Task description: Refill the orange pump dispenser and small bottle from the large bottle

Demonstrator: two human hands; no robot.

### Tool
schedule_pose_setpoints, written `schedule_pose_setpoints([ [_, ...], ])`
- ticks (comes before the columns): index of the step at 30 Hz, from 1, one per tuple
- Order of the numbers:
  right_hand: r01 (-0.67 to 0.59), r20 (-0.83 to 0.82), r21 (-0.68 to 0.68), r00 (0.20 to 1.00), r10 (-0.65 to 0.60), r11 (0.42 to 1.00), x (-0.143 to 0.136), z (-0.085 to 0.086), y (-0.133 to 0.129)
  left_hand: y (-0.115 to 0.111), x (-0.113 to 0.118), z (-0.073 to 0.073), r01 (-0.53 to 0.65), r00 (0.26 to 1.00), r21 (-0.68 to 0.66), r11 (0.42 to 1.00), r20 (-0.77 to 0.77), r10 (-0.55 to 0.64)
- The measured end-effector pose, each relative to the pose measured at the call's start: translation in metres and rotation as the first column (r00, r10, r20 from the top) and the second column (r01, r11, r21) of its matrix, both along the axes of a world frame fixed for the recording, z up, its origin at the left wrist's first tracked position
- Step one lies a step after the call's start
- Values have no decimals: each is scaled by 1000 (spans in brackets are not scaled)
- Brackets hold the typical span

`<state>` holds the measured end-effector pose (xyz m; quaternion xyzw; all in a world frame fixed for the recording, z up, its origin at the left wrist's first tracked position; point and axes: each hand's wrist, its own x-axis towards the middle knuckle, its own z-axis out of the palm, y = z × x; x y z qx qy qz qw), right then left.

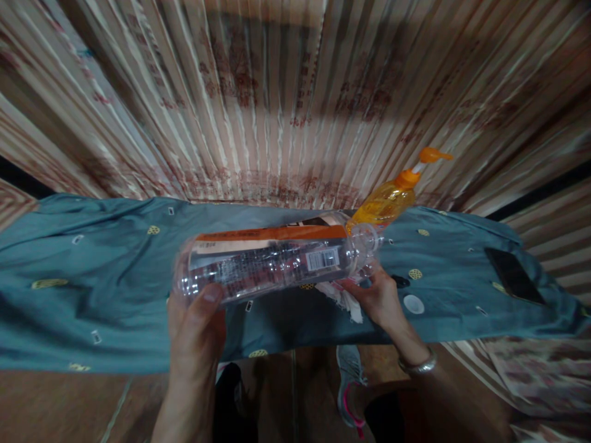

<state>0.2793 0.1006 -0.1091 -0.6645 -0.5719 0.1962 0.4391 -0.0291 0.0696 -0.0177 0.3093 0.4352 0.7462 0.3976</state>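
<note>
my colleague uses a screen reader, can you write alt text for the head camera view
A person's left hand grips a clear, labelled plastic bottle sideways over a teal patterned cloth, with the right hand at its neck. Beyond it is an orange-topped pump bottle; a dark phone lies to the right, and pleated curtains hang behind.

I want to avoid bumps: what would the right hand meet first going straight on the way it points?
Probably the large clear bottle, near its neck; the right hand looks close to or already touching it, though depth is unclear.
</note>
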Motion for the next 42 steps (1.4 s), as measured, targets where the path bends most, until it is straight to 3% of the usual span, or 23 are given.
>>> schedule_pose_setpoints([
  [15,16,-15,-26,1000,-16,1000,-1,3,-1,1,6,5,-78,995,-31,996,54,79],
  [22,0,-6,-14,1000,0,1000,-7,5,-2,-1,-16,-9,46,999,17,999,-22,-45],
  [33,19,55,21,998,-21,1000,-5,9,-4,-5,-19,-8,53,998,-11,999,-35,-53],
  [42,9,51,16,999,-10,1000,-11,9,-2,-4,-35,-17,45,998,-19,999,-44,-45],
])
